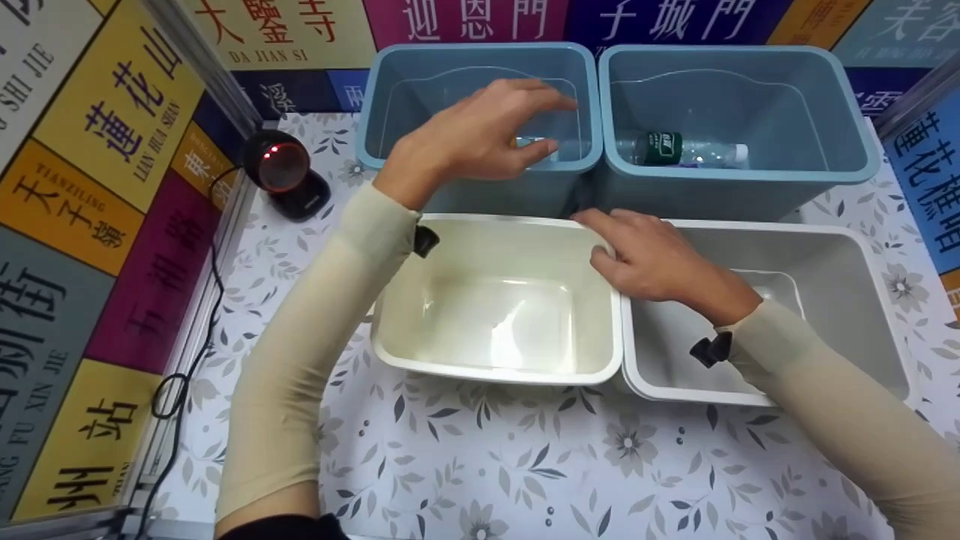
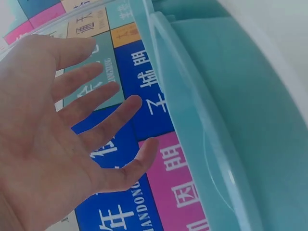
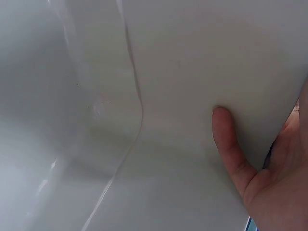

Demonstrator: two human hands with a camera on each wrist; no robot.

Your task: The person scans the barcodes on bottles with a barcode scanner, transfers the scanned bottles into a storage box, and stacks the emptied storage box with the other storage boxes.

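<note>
My left hand [image 1: 480, 131] is raised over the left blue bin [image 1: 480, 51], and its fingers are spread with nothing between them in the left wrist view. Below it, something clear like a plastic bottle [image 1: 553, 156] is partly hidden in that bin. At the back right corner of the cream bin [image 1: 495, 375], my right hand [image 1: 649, 255] grips the rim. The right wrist view has the thumb [image 3: 226, 137] against the bin's inner wall, while the other fingers are mostly hidden beyond the edge.
Right of the cream bin stands a light grey bin [image 1: 795, 234]. Behind it, the right blue bin [image 1: 735, 176] holds a clear bottle [image 1: 712, 154] with a green label. A black scanner [image 1: 281, 169] with red lights stands at the left, its cable [image 1: 214, 300] running along the wall.
</note>
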